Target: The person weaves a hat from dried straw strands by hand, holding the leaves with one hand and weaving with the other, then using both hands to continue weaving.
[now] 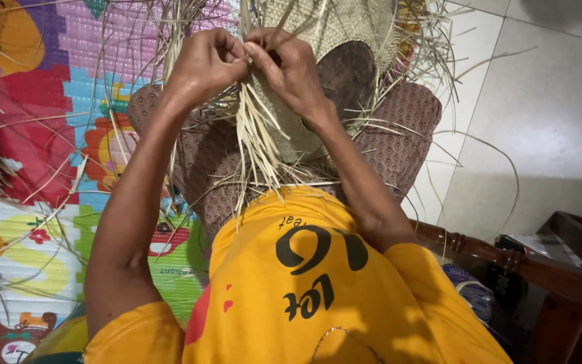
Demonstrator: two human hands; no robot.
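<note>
**Both hands pinched on straw at the edge of a woven piece**

We start with the colourful play mat (42, 135), which covers the floor to the left of the woven piece, and the pale floor tiles (540, 101) to its right. Dark wooden furniture (540, 269) stands further right and nearer to us. Our legs, in brown patterned cloth (399, 141), lie under the woven piece, and our yellow shirt (304, 290) fills the view just below it. The woven piece (331, 40) itself rests on our lap, pale and finely plaited, with loose ends bristling all around it. A bundle of straw strands (257, 135) hangs down from its near edge. Our left hand (203, 64) and right hand (287, 67) meet at that edge, touching each other, each grip pressed together on the strands where they leave the weave.
</note>
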